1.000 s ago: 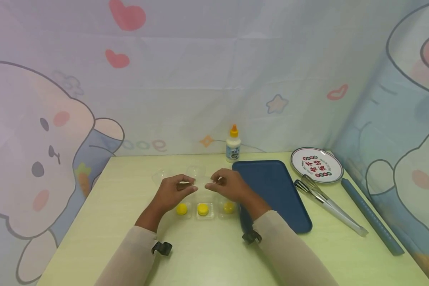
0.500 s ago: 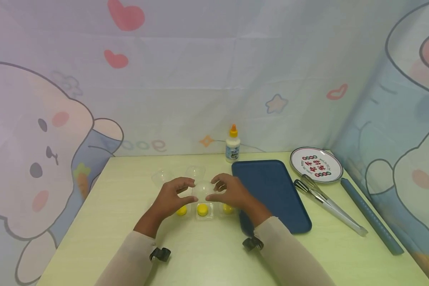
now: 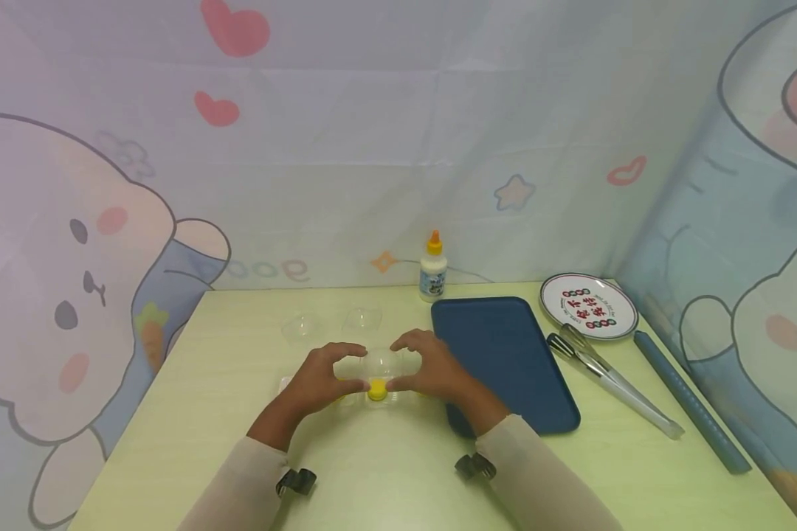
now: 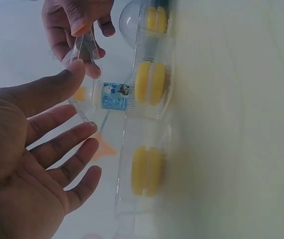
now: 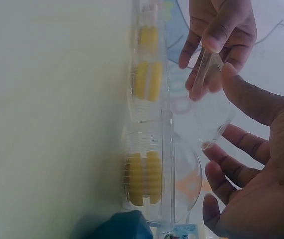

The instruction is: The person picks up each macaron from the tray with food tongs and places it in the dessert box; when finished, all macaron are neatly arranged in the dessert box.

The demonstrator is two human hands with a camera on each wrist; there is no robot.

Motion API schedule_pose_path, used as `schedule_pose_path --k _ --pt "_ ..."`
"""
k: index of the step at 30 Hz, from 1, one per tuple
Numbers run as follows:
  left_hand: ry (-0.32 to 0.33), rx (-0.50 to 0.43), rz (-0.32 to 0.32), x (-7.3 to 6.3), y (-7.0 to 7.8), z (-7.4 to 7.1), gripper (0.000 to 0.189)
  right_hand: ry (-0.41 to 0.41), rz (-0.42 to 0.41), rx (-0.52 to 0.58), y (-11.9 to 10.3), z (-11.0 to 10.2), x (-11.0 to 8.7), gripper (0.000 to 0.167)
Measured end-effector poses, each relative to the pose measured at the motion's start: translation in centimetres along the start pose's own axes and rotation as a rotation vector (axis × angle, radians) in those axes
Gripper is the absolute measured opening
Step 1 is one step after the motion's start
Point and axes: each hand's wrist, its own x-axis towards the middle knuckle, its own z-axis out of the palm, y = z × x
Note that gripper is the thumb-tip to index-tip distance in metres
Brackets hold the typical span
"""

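Note:
My left hand (image 3: pixel 319 380) and right hand (image 3: pixel 432 366) pinch opposite edges of a clear plastic dome lid (image 3: pixel 381 363), thumbs on the near side. It hangs just over an uncovered clear box base holding a yellow macaron (image 3: pixel 377 389). In the left wrist view, the lid (image 4: pixel 84 50) is apart from the base, its rim between thumbs and fingers. To the left sits another macaron (image 4: pixel 145 172) in its own base. The right-hand macaron (image 5: pixel 144 177) is under a fitted dome lid (image 5: pixel 186 174); my right hand mostly hides it in the head view.
Two loose dome lids (image 3: pixel 362 318) lie behind my left hand. A blue tray (image 3: pixel 505 361) is to the right, with tongs (image 3: pixel 614 383), a printed plate (image 3: pixel 589 306) and a dark bar (image 3: pixel 691 402) beyond. A yellow-capped bottle (image 3: pixel 433 273) stands at the back.
Both hands have brought the dome lid toward me and lower, from behind the row of boxes to over the middle macaron. Things on the table have stayed put.

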Motion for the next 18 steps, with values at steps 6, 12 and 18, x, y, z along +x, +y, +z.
schedule_pose_path --k 6,12,18 --pt "-0.024 0.018 0.029 -0.5 0.0 0.6 0.058 -0.039 0.053 -0.051 -0.5 0.2 -0.8 0.079" --pt "-0.028 0.047 0.046 -0.9 0.0 1.1 0.059 -0.071 0.037 -0.087 -0.7 0.5 -1.1 0.074" --pt "-0.007 0.075 0.057 -1.3 -0.1 1.2 0.057 -0.088 0.026 -0.145 -0.2 0.9 -1.3 0.075"
